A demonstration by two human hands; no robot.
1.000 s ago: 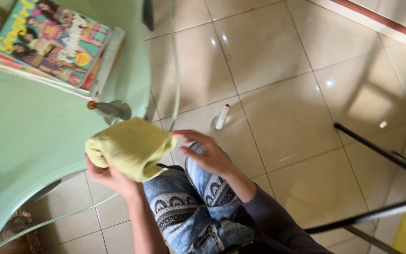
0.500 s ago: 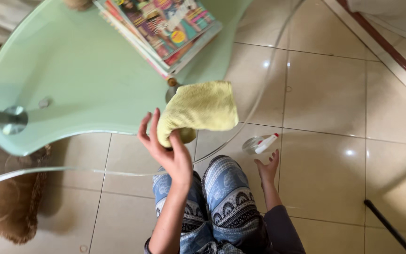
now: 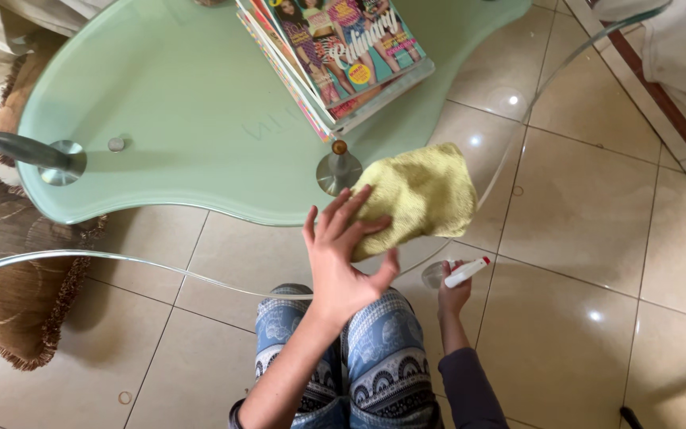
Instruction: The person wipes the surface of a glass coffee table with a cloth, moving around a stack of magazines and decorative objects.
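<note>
My left hand (image 3: 344,258) lies flat with its fingers spread on a yellow cloth (image 3: 426,191). It presses the cloth onto the clear glass top of a table, near that top's curved edge (image 3: 510,147). Lower down, close to the tiled floor beside my knee, my right hand (image 3: 452,298) is closed around a small spray bottle (image 3: 465,272) with a white and red nozzle. A dark sleeve (image 3: 470,389) covers that arm. My patterned blue trousers (image 3: 375,357) show beneath the glass.
Under the clear top is a green glass shelf (image 3: 168,119) carrying a stack of magazines (image 3: 335,56) and metal supports (image 3: 337,168). A brown fringed cushion (image 3: 13,278) lies on the floor at left. Beige tiles (image 3: 589,262) stretch to the right.
My left hand has carried the cloth from in front of me onto the glass and flattened on it. My right hand reached down and closed on the spray bottle.
</note>
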